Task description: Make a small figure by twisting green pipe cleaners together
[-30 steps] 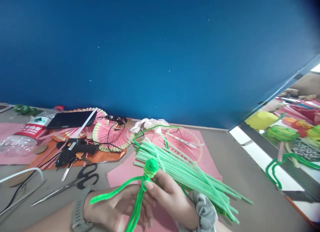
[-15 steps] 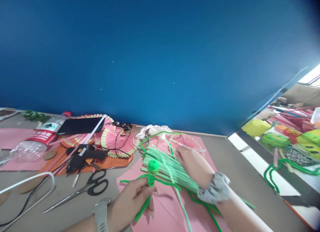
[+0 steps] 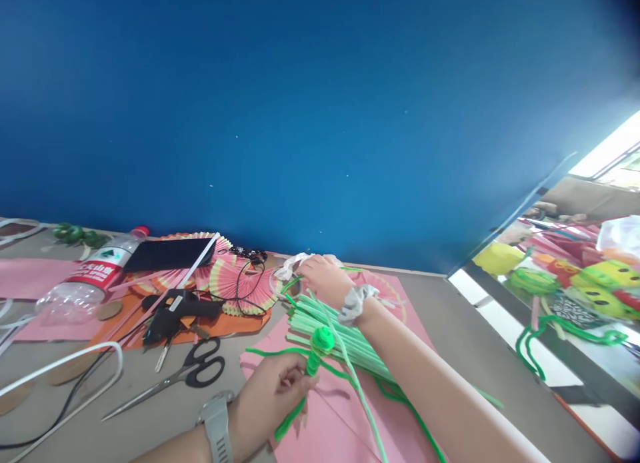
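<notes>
My left hand is closed around the stem of a green pipe-cleaner bud, its coiled round head upright above my fingers. Loose green pipe-cleaner ends stick out sideways from the stem. At the back of the table, my right hand lies palm down over the edge of a crumpled white plastic bag; its fingers reach forward and look apart, though the tips are partly hidden. Beneath my right forearm lies a bundle of light green pipe cleaners on pink paper.
Black scissors and a black glue gun lie on the left. Behind them are pink folded paper fans, a phone and a plastic bottle. A blue panel borders the back; colourful crafts are on the right.
My right hand has moved back and left, from above the pipe-cleaner bundle to the white plastic bag. My left hand still holds the green bud, and the view has shifted slightly.
</notes>
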`<state>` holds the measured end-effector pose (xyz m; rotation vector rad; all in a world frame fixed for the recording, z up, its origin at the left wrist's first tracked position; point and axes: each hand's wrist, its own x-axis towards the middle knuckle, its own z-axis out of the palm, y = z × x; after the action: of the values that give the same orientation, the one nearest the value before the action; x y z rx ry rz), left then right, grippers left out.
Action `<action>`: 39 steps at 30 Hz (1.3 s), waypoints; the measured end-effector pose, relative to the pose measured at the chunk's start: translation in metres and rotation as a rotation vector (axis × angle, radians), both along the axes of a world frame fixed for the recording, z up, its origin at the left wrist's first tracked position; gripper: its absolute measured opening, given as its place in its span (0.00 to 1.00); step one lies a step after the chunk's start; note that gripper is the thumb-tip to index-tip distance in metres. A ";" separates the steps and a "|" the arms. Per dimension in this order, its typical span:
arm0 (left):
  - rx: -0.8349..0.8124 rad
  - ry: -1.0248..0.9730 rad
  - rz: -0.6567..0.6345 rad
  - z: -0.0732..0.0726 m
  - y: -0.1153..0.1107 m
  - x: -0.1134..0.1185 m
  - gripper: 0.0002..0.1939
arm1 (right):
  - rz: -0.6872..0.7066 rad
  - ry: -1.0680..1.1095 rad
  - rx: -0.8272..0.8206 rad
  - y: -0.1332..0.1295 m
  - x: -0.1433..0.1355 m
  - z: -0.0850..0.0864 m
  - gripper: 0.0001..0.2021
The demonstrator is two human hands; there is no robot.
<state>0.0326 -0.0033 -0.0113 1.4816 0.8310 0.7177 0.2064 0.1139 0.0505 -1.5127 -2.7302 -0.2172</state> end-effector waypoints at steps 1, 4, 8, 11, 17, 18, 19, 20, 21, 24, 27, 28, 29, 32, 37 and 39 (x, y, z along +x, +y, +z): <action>0.009 0.004 0.015 0.000 0.000 0.000 0.12 | 0.040 -0.010 -0.001 0.006 -0.007 -0.004 0.13; 0.026 0.009 0.069 0.000 0.001 -0.001 0.13 | 0.085 0.006 0.023 0.022 -0.015 -0.008 0.14; 0.024 0.001 0.121 0.001 0.003 -0.001 0.14 | 0.007 0.151 0.170 0.019 0.003 0.019 0.12; 0.013 -0.010 0.157 0.003 0.003 -0.002 0.13 | -0.094 0.333 0.354 -0.025 0.019 0.047 0.09; -0.038 -0.060 0.206 0.009 0.001 -0.002 0.10 | 0.128 0.587 0.109 -0.153 -0.005 0.017 0.08; -0.047 -0.068 0.206 0.011 0.001 -0.002 0.10 | 0.074 0.674 -0.006 -0.163 -0.012 0.002 0.09; -0.059 -0.076 0.198 0.012 0.000 -0.003 0.10 | 0.020 0.708 -0.036 -0.169 -0.017 -0.011 0.08; -0.074 -0.082 0.177 0.013 0.000 -0.003 0.10 | -0.023 0.737 -0.054 -0.171 -0.021 -0.024 0.07; -0.092 -0.088 0.145 0.015 -0.001 -0.004 0.10 | -0.087 0.771 -0.069 -0.170 -0.023 -0.033 0.07; -0.140 -0.112 0.031 0.018 -0.004 -0.004 0.09 | -0.219 0.833 -0.121 -0.164 -0.022 -0.048 0.07; -0.185 -0.130 -0.041 0.019 -0.006 -0.003 0.11 | -0.266 0.868 -0.204 -0.160 -0.016 -0.048 0.07; -0.200 -0.132 -0.055 0.018 -0.007 -0.003 0.12 | -0.270 0.880 -0.226 -0.160 -0.014 -0.047 0.07; -0.214 -0.133 -0.069 0.018 -0.007 -0.003 0.12 | -0.274 0.894 -0.246 -0.160 -0.012 -0.045 0.06; -0.242 -0.125 -0.085 0.018 -0.005 -0.003 0.14 | -0.283 0.935 -0.299 -0.158 -0.008 -0.044 0.06; -0.253 -0.093 -0.025 0.026 -0.004 -0.005 0.12 | -0.310 0.992 -0.380 -0.156 -0.007 -0.047 0.05; -0.264 -0.114 -0.013 0.029 -0.005 -0.005 0.11 | -0.329 1.019 -0.401 -0.155 -0.007 -0.047 0.05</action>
<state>0.0271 -0.0081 0.0178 1.1976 0.7959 0.6496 0.1991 -0.0415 0.0035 -1.5143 -1.7540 0.8907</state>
